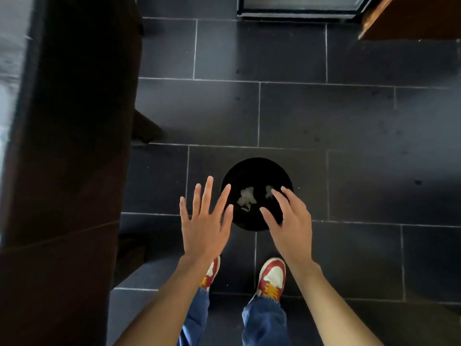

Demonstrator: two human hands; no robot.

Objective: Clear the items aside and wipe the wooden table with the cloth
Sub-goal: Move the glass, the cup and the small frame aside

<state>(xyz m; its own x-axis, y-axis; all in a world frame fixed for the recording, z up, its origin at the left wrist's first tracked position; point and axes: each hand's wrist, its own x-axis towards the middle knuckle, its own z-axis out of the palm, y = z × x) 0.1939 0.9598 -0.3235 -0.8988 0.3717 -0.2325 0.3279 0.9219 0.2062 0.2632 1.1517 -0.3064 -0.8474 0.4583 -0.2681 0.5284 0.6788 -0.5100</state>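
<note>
I look straight down at a dark tiled floor. A round black bin [257,173] stands in front of my feet, with crumpled pale scraps [247,197] lying inside it. My left hand [204,221] hovers just left of the bin, fingers spread and straight, holding nothing. Over the bin's right rim my right hand [290,218] hangs with fingers relaxed and slightly bent, also holding nothing. The dark wooden table [69,146] runs along the left side of the view. No cloth shows in the frame.
A table leg [147,128] juts onto the floor at the left. A glass-fronted frame [301,8] sits at the top, and a wooden furniture corner [404,18] at the top right. My red and white shoes [273,275] stand below the bin.
</note>
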